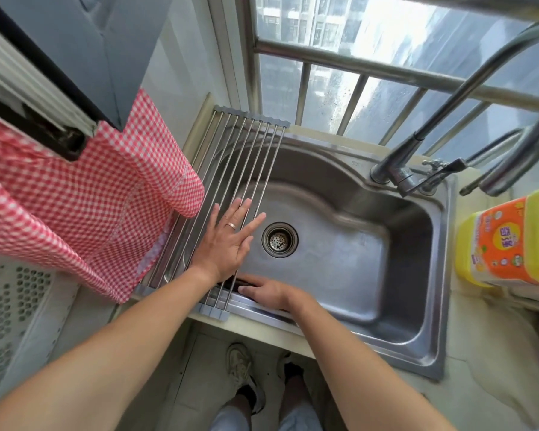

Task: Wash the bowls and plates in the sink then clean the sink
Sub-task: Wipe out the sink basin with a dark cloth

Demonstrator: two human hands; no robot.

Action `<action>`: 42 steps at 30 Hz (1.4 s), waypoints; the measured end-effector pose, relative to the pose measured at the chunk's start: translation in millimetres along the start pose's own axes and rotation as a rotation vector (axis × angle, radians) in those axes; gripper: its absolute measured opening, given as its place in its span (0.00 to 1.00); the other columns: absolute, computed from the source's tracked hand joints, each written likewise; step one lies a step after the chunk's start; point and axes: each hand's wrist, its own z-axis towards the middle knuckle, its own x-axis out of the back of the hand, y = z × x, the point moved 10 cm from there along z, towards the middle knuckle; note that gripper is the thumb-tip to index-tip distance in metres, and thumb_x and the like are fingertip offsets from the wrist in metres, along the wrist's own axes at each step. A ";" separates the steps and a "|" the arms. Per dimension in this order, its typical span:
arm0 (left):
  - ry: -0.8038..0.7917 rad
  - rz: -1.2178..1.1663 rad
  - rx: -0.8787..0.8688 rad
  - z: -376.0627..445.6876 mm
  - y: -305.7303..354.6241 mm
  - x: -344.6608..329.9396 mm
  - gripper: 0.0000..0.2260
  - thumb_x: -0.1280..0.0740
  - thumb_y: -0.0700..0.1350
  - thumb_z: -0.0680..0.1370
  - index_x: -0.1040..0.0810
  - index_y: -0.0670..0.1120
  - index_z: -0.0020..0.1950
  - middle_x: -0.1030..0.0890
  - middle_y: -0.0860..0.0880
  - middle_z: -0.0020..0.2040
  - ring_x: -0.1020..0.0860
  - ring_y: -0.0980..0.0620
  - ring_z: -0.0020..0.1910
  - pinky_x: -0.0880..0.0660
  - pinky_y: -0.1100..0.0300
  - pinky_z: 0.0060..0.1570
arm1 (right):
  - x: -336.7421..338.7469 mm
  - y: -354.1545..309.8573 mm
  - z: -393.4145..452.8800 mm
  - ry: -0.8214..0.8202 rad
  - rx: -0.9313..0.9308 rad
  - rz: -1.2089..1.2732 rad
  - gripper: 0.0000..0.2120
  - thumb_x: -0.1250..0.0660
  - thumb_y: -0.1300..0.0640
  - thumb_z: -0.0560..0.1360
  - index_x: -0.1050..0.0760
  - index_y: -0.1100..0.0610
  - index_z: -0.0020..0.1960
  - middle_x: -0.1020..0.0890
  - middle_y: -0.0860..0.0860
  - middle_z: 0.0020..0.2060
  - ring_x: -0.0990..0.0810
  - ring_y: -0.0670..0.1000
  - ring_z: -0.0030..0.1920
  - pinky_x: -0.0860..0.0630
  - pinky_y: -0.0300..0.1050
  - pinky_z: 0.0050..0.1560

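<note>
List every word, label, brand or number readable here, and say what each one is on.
Yellow detergent bottle: the orange label carries large characters and small print, all too blurred to read.
Sink: a small stamped mark on the rim left of the faucet, too small to read.
Nothing else shows any text.

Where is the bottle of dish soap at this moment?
In the head view, the yellow dish soap bottle stands on the counter at the far right, just beside the sink's right rim and below the tap.
</note>
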 end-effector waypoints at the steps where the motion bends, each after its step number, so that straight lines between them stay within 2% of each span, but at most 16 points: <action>1: -0.015 0.028 0.009 -0.3 -0.4 -0.7 0.25 0.46 0.51 0.82 0.43 0.59 0.81 0.50 0.50 0.83 0.54 0.50 0.81 0.53 0.35 0.76 | 2.1 2.4 -10.7 0.015 0.009 0.005 0.22 0.41 0.41 0.82 0.38 0.28 0.74 0.32 0.43 0.76 0.35 0.49 0.76 0.44 0.52 0.79; 4: -0.060 0.085 0.018 -1.8 -0.6 -1.1 0.24 0.50 0.55 0.83 0.45 0.59 0.81 0.50 0.49 0.83 0.54 0.49 0.81 0.53 0.32 0.75 | 12.5 9.2 -43.6 0.045 0.035 0.036 0.20 0.41 0.45 0.84 0.36 0.28 0.73 0.30 0.40 0.75 0.34 0.44 0.73 0.44 0.45 0.78; 7: -0.095 0.116 0.048 -5.3 -1.5 -0.2 0.25 0.54 0.58 0.83 0.47 0.59 0.81 0.52 0.49 0.83 0.56 0.48 0.81 0.54 0.30 0.74 | 21.8 24.0 -70.1 0.059 0.021 0.069 0.20 0.39 0.48 0.84 0.31 0.30 0.72 0.26 0.37 0.70 0.28 0.43 0.69 0.39 0.43 0.75; 10: -0.113 0.074 0.103 -11.6 -2.0 3.1 0.25 0.56 0.58 0.83 0.51 0.60 0.81 0.55 0.49 0.83 0.59 0.48 0.81 0.55 0.30 0.74 | 36.0 47.3 -91.2 0.082 -0.052 0.037 0.20 0.37 0.48 0.81 0.29 0.30 0.69 0.23 0.40 0.67 0.25 0.46 0.66 0.35 0.42 0.69; 15: -0.135 0.046 0.114 -27.5 -9.4 3.0 0.25 0.56 0.57 0.83 0.53 0.60 0.81 0.58 0.49 0.83 0.59 0.49 0.81 0.52 0.31 0.74 | 57.8 73.8 -111.8 0.109 -0.131 0.041 0.21 0.30 0.51 0.77 0.22 0.37 0.67 0.18 0.40 0.61 0.22 0.45 0.62 0.32 0.37 0.64; 18: -0.149 0.041 0.120 -35.9 -13.9 -1.8 0.25 0.56 0.56 0.83 0.55 0.61 0.81 0.59 0.49 0.82 0.60 0.49 0.81 0.52 0.32 0.75 | 51.5 51.3 -103.9 0.085 -0.106 0.064 0.22 0.28 0.53 0.76 0.22 0.36 0.66 0.19 0.39 0.61 0.22 0.45 0.62 0.33 0.36 0.65; 21: -0.152 0.046 0.127 -37.2 -15.3 -4.3 0.25 0.54 0.55 0.84 0.57 0.61 0.81 0.60 0.49 0.82 0.61 0.49 0.81 0.54 0.33 0.75 | 32.5 10.0 -83.6 0.038 -0.005 0.079 0.24 0.29 0.59 0.78 0.24 0.43 0.71 0.23 0.38 0.67 0.24 0.41 0.63 0.34 0.31 0.67; 23: -0.162 0.038 0.124 -35.2 -13.8 -4.7 0.26 0.50 0.54 0.84 0.56 0.61 0.81 0.58 0.48 0.82 0.60 0.48 0.81 0.55 0.32 0.75 | 22.8 -10.8 -68.5 0.048 0.056 0.045 0.24 0.29 0.59 0.78 0.25 0.48 0.73 0.25 0.43 0.70 0.26 0.43 0.66 0.36 0.36 0.72; 25: -0.184 -0.006 0.137 -30.6 -12.0 -2.3 0.29 0.44 0.50 0.82 0.50 0.61 0.81 0.54 0.47 0.83 0.55 0.47 0.81 0.54 0.31 0.75 | 18.3 -22.9 -57.3 0.070 0.090 0.001 0.24 0.28 0.58 0.78 0.26 0.49 0.73 0.26 0.47 0.72 0.27 0.46 0.69 0.38 0.41 0.75; 28: -0.184 -0.106 0.191 -20.8 -13.6 9.6 0.30 0.34 0.44 0.76 0.36 0.57 0.77 0.39 0.46 0.80 0.41 0.44 0.79 0.41 0.29 0.71 | 18.2 -23.9 -52.6 0.082 0.089 -0.008 0.24 0.28 0.57 0.78 0.25 0.50 0.73 0.24 0.46 0.71 0.26 0.47 0.69 0.37 0.42 0.75; 31: -0.145 -0.121 0.190 -13.5 -15.7 28.6 0.29 0.30 0.44 0.73 0.30 0.55 0.74 0.32 0.46 0.76 0.33 0.46 0.74 0.31 0.37 0.66 | 19.9 -28.5 -54.5 0.094 0.096 0.016 0.23 0.28 0.59 0.78 0.24 0.49 0.72 0.25 0.46 0.71 0.27 0.45 0.70 0.38 0.40 0.74; 33: -0.095 -0.128 0.190 -10.9 -17.9 42.3 0.29 0.30 0.44 0.72 0.28 0.54 0.73 0.32 0.46 0.76 0.32 0.46 0.73 0.30 0.40 0.67 | 17.7 -39.1 -53.0 0.118 0.109 0.011 0.22 0.28 0.59 0.77 0.23 0.48 0.70 0.24 0.47 0.70 0.26 0.45 0.69 0.37 0.44 0.76; 35: -0.056 -0.158 0.193 -8.2 -19.6 53.7 0.28 0.30 0.44 0.72 0.27 0.54 0.72 0.31 0.46 0.75 0.32 0.46 0.73 0.30 0.41 0.66 | 9.7 -54.3 -44.2 0.133 0.126 -0.027 0.21 0.28 0.55 0.76 0.22 0.47 0.69 0.21 0.50 0.67 0.24 0.50 0.66 0.34 0.49 0.74; 39: -0.087 -0.201 0.181 -6.4 -20.7 59.7 0.28 0.31 0.45 0.73 0.28 0.54 0.73 0.32 0.46 0.76 0.33 0.45 0.73 0.30 0.42 0.67 | -9.8 -58.4 -1.1 0.128 0.152 -0.189 0.28 0.36 0.37 0.66 0.23 0.37 0.66 0.27 0.48 0.64 0.29 0.55 0.67 0.32 0.59 0.72; 42: -0.095 -0.199 0.179 -6.9 -18.3 59.1 0.28 0.31 0.46 0.74 0.29 0.55 0.74 0.33 0.46 0.77 0.34 0.45 0.74 0.31 0.42 0.68 | -5.4 -57.2 -8.1 0.131 0.135 -0.241 0.24 0.36 0.40 0.67 0.22 0.35 0.63 0.26 0.47 0.62 0.27 0.54 0.64 0.30 0.58 0.71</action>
